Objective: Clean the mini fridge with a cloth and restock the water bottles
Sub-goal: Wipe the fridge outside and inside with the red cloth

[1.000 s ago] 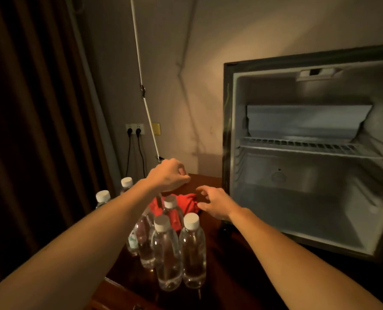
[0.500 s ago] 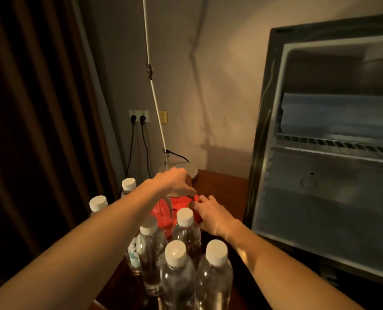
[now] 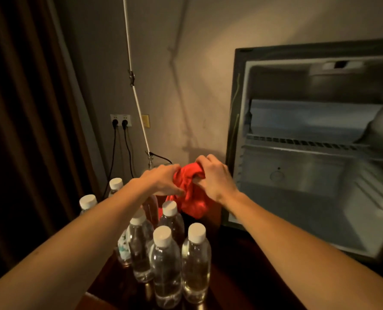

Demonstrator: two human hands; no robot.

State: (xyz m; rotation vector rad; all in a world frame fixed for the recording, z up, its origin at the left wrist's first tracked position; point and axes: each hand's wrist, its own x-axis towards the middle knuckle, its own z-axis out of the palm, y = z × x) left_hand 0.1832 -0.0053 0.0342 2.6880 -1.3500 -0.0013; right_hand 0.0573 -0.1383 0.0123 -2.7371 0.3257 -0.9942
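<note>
The red cloth [image 3: 191, 191], a moment ago lying on the desk [image 3: 237, 278] behind the water bottles [image 3: 166, 262], is now lifted clear, bunched between the closed left hand [image 3: 161, 182] and right hand [image 3: 215, 177]. Wiping of the empty open mini fridge [image 3: 309, 175] can likely begin.
</note>
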